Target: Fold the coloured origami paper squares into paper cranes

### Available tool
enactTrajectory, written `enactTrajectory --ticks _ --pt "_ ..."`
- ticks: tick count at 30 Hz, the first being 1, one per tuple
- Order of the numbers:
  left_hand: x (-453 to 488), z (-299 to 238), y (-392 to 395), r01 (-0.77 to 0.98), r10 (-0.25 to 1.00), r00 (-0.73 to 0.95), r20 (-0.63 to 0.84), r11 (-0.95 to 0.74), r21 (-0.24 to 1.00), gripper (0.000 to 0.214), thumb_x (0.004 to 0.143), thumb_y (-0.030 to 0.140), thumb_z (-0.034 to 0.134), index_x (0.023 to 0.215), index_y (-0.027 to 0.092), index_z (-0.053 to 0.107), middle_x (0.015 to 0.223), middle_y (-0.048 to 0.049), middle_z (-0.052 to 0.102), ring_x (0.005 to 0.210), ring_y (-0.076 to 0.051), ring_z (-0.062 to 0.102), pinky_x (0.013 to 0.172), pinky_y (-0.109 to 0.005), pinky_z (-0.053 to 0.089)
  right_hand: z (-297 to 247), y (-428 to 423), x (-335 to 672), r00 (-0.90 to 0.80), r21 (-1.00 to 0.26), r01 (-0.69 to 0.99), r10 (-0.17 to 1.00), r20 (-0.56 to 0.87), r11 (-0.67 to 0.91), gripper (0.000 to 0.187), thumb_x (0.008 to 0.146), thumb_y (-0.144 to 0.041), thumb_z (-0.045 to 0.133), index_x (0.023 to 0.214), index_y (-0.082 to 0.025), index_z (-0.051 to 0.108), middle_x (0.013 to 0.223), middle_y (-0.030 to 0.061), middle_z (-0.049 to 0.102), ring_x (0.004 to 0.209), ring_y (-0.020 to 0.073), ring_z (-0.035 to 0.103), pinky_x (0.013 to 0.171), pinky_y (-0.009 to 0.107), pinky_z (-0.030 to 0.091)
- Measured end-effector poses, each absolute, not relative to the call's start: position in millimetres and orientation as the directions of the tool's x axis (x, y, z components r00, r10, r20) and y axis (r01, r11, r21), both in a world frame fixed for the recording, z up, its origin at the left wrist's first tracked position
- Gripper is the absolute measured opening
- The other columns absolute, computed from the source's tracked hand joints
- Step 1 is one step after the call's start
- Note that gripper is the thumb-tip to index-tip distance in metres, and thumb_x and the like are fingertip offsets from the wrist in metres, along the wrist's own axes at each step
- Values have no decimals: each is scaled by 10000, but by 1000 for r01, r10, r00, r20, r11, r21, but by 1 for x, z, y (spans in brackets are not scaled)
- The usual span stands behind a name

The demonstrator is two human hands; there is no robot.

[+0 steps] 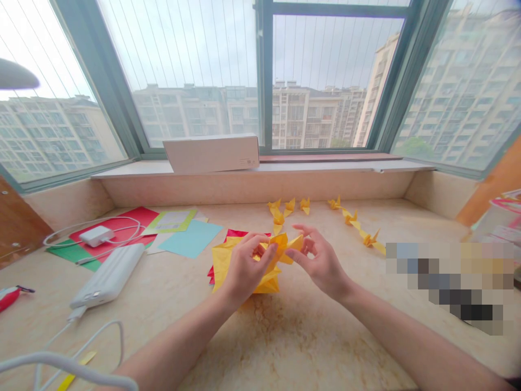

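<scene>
Pinching the folded yellow origami paper [280,251] near the middle of the tabletop [171,331], the left hand [244,266] steadies its bunched layers, while the right hand [321,263], fingers curled apart, sits by the pointed flap aiming right along its long axis; yellow paper cranes [350,218] line the far edge.

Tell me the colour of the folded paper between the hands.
The origami paper is yellow, best seen in the head view.
</scene>
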State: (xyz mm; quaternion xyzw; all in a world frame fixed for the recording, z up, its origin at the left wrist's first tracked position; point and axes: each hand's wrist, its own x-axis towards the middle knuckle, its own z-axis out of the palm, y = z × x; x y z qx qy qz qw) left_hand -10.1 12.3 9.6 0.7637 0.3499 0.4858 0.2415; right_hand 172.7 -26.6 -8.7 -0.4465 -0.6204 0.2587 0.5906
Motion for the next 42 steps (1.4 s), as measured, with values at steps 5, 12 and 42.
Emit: enactTrajectory --ticks 5,12,42 --pt "-10 3 16 191 821 326 469 -543 818 292 849 398 656 1032 171 661 949 -75 724 768 -170 670 689 -270 517 -8 -23 174 148 -885 69 873 465 460 492 793 -404 736 1221 -255 545 938 9 617 806 161 646 688 274 543" --pt "-11 -3 21 167 866 282 412 -468 868 286 834 351 672 1071 194 646 1061 -85 724 955 -214 669 813 -313 519 1 -23 177 71 -945 -59 946 318 322 512 763 -409 762 1196 -242 546 951 37 716 801 199 702 731 328 560" --pt "-18 9 26 164 870 373 322 -403 900 238 788 380 701 874 158 705 704 -42 706 642 -161 639 595 -248 472 -5 -22 190 -63 -741 410 826 559 533 772 833 -304 690 1486 -290 278 975 32 691 1118 238 615 1044 465 427"
